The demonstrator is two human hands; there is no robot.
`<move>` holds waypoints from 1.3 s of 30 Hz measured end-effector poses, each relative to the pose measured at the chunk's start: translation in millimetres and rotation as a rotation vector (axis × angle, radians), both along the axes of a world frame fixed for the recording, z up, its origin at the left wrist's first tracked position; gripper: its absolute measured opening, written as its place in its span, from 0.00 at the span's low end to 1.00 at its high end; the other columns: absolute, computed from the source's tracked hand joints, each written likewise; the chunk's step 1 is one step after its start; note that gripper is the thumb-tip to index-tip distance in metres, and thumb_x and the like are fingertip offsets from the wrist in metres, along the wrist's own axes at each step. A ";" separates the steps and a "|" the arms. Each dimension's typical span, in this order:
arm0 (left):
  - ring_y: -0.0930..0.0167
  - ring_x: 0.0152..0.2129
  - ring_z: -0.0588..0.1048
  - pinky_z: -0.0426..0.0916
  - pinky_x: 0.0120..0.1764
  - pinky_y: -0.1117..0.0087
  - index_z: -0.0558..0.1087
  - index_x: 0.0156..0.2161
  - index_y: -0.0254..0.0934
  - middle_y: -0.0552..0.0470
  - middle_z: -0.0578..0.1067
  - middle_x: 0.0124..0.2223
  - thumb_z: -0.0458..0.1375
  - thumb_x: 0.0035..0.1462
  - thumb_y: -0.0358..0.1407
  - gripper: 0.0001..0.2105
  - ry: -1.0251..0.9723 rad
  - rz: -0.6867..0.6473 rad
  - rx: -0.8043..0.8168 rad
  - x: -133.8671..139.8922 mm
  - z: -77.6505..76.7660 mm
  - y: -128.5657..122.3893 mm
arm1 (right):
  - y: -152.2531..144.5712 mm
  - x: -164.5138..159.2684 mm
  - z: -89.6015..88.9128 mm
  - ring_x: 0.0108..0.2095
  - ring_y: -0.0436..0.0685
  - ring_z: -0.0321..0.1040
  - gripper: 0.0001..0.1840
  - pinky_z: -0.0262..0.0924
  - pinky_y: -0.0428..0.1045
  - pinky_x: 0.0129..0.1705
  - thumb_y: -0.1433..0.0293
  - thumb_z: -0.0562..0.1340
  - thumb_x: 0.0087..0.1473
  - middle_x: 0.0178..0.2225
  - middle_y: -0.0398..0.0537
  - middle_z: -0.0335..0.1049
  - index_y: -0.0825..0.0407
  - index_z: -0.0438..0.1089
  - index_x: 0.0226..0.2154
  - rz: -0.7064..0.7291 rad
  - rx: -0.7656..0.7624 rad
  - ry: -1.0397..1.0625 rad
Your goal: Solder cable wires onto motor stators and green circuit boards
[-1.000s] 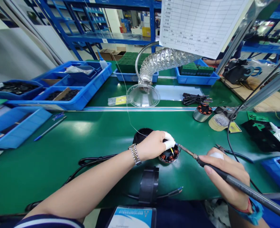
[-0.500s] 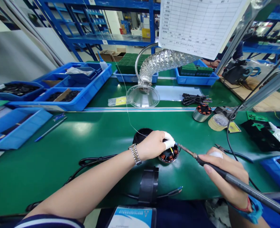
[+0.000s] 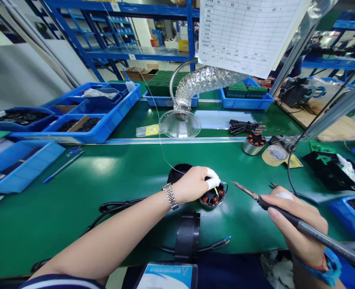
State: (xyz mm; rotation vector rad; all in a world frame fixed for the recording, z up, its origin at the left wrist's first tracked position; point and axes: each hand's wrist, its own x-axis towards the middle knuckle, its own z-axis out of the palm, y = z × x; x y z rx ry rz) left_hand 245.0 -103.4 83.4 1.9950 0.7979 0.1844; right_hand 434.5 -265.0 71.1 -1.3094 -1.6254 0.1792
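Note:
My right hand (image 3: 300,220) is closed round a soldering iron (image 3: 281,214); its tip points left and stands apart from the motor stator (image 3: 211,198). The stator, a metal ring with copper windings, sits on the green bench. My left hand (image 3: 197,184), with white covers on the fingertips, pinches a thin wire at the stator's upper right edge. A fine strand of solder wire (image 3: 162,148) hangs from above and runs under that hand. Behind it is a black round housing (image 3: 175,173), partly hidden. Nearer me stands a black ring-shaped part (image 3: 188,237) with a cable (image 3: 218,244).
A clear fume hood (image 3: 180,125) on a foil duct hangs over the bench. Another stator (image 3: 253,144) stands by a tape roll (image 3: 274,155). Blue bins (image 3: 105,130) line the left. Pliers (image 3: 306,198) lie partly behind my right hand. Across the bench shows a co-worker's hand (image 3: 267,82).
The soldering iron's tip has drawn back from the stator to the right, along with my right hand. My left hand stays pinched at the stator. The view has shifted slightly.

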 end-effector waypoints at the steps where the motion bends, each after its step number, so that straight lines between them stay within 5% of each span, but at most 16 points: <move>1: 0.68 0.31 0.73 0.65 0.32 0.72 0.74 0.29 0.34 0.49 0.76 0.35 0.52 0.52 0.39 0.12 -0.002 0.001 -0.002 0.0 -0.2 0.0 | -0.7 0.7 -0.4 0.29 0.54 0.65 0.17 0.60 0.50 0.31 0.78 0.59 0.47 0.29 0.47 0.69 0.50 0.71 0.41 -0.004 -0.001 0.007; 9: 0.68 0.30 0.73 0.65 0.31 0.71 0.74 0.30 0.34 0.50 0.76 0.33 0.52 0.51 0.39 0.11 0.012 0.024 -0.046 -0.4 -1.1 -0.8 | -6.9 8.2 -0.6 0.31 0.53 0.65 0.17 0.59 0.50 0.32 0.78 0.59 0.47 0.30 0.46 0.69 0.49 0.71 0.41 -0.081 0.010 -0.022; 14: 0.68 0.31 0.73 0.65 0.32 0.72 0.74 0.30 0.35 0.50 0.76 0.34 0.53 0.51 0.40 0.11 -0.015 0.024 -0.061 0.2 -1.6 -1.5 | 0.9 34.8 -6.2 0.30 0.52 0.65 0.14 0.60 0.49 0.32 0.77 0.61 0.46 0.30 0.47 0.70 0.50 0.72 0.39 -0.287 0.042 -0.155; 18: 0.68 0.31 0.73 0.65 0.33 0.71 0.74 0.30 0.35 0.50 0.76 0.34 0.52 0.52 0.40 0.12 -0.023 0.015 -0.042 -0.2 -2.0 -2.0 | 22.7 80.5 -27.6 0.30 0.52 0.67 0.09 0.62 0.48 0.36 0.71 0.61 0.48 0.31 0.48 0.72 0.53 0.73 0.36 -0.533 0.058 -0.329; 22: 0.68 0.30 0.73 0.65 0.31 0.72 0.73 0.29 0.34 0.50 0.76 0.34 0.52 0.52 0.41 0.12 -0.015 0.026 -0.069 -0.1 -2.1 -2.6 | 42.9 121.7 -61.9 0.36 0.55 0.68 0.15 0.63 0.50 0.42 0.65 0.58 0.52 0.36 0.51 0.72 0.52 0.71 0.41 -0.669 0.041 -0.397; 28: 0.68 0.31 0.73 0.66 0.32 0.71 0.74 0.30 0.34 0.50 0.75 0.34 0.53 0.51 0.41 0.12 -0.021 0.043 -0.095 0.6 -3.0 -3.1 | 54.1 146.3 -94.2 0.37 0.57 0.68 0.17 0.64 0.52 0.41 0.60 0.56 0.53 0.37 0.51 0.71 0.50 0.71 0.41 -0.690 0.005 -0.401; 39: 0.68 0.31 0.73 0.65 0.33 0.71 0.73 0.29 0.34 0.50 0.75 0.35 0.52 0.52 0.41 0.12 -0.015 0.028 -0.054 0.7 -2.3 -3.0 | 53.3 157.2 -94.1 0.39 0.56 0.69 0.15 0.63 0.51 0.45 0.62 0.57 0.51 0.37 0.49 0.73 0.50 0.72 0.39 -0.701 0.007 -0.317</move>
